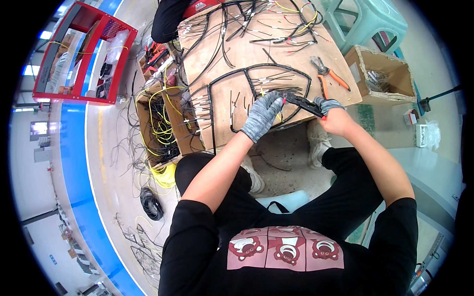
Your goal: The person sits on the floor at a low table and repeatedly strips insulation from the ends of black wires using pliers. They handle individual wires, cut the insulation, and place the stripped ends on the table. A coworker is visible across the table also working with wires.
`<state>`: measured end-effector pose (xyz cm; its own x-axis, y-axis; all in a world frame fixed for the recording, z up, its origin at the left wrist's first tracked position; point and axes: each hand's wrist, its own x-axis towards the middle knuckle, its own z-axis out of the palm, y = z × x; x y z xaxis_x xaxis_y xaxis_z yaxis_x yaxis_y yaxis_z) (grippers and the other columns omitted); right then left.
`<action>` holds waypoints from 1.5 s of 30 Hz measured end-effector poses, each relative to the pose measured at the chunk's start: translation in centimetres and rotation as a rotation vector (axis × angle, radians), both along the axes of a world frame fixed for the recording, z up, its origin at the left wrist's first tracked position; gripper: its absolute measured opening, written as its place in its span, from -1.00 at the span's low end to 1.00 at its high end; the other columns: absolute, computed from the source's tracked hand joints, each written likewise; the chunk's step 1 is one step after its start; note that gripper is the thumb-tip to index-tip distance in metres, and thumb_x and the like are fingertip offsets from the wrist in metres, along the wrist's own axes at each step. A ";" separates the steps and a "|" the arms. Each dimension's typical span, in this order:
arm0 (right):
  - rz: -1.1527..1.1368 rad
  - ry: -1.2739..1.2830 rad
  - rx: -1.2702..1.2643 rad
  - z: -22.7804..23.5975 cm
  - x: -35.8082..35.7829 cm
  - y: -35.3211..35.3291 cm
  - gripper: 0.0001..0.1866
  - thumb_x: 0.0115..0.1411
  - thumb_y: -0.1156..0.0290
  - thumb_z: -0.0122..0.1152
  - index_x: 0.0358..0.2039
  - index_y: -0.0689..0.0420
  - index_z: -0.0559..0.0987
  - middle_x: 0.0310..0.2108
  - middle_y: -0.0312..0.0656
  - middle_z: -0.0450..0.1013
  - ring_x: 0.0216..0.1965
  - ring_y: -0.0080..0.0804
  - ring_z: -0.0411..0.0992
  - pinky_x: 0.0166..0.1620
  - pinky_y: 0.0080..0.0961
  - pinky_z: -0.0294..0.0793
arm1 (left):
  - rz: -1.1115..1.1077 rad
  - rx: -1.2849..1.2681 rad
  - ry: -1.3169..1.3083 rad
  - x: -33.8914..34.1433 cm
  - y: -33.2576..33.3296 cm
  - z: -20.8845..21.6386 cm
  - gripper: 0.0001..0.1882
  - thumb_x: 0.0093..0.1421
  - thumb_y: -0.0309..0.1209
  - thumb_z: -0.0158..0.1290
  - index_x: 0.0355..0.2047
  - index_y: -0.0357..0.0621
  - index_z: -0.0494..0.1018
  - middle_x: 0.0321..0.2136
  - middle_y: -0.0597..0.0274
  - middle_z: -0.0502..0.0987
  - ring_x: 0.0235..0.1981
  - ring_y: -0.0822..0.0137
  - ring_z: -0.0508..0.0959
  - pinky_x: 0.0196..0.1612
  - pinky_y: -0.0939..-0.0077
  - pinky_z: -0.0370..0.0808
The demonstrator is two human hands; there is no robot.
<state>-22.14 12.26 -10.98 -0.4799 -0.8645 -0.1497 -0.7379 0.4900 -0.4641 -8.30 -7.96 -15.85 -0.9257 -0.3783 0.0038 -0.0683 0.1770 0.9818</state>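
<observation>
My left hand (261, 118), in a grey knit glove, has its fingers pinched together on what looks like a thin wire end, right by the jaws of the crimping pliers (302, 103). The pliers are black with red parts. My gloved right hand (332, 109) is closed round their handles. Beneath both hands, a black-wrapped wiring harness (232, 74) lies on a wooden board (269, 54), its many loose wire ends fanning out with white tags. Beyond my right hand, orange-handled pliers (332, 76) rest on the board. My fingers partly hide the wire.
A cardboard box of small metal parts (382, 74) stands right of the board, near a green plastic stool (368, 22). Left are a cardboard box of wires (160, 126), a black wire coil (151, 203) and a red rack (91, 54). Another person's dark sleeve (165, 22) shows beyond the board.
</observation>
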 end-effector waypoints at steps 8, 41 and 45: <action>0.014 0.202 -0.119 0.0 -1.3 -0.6 -0.61 -0.14 0.42 0.01 -0.21 0.23 0.44 -0.37 0.07 0.41 -0.22 0.07 0.36 -0.13 -0.15 0.32 | 0.035 -0.058 -0.068 -0.7 -1.7 -1.9 -0.68 0.22 -0.31 -0.02 -0.16 -0.35 0.44 -0.31 0.00 0.55 -0.29 0.26 0.53 -0.16 0.48 0.44; 0.123 0.213 -0.501 4.0 6.3 -5.0 -0.85 0.02 0.38 0.17 -0.41 0.17 0.52 -0.37 -0.05 0.41 -0.28 -0.06 0.38 -0.17 -0.25 0.36 | 0.115 1.676 0.254 3.6 4.6 3.0 -0.58 0.35 -0.21 -0.34 -0.06 -0.32 0.32 -0.08 -0.05 0.42 -0.02 0.10 0.42 0.09 0.16 0.36; 0.211 0.239 -0.445 4.2 6.5 -5.7 -0.83 0.00 0.35 0.19 -0.43 0.17 0.52 -0.36 -0.06 0.40 -0.27 -0.07 0.37 -0.17 -0.26 0.34 | -0.039 1.646 0.305 3.5 4.7 2.2 -0.57 0.35 -0.19 -0.33 -0.08 -0.30 0.35 -0.12 0.02 0.46 -0.06 0.16 0.45 0.05 0.22 0.39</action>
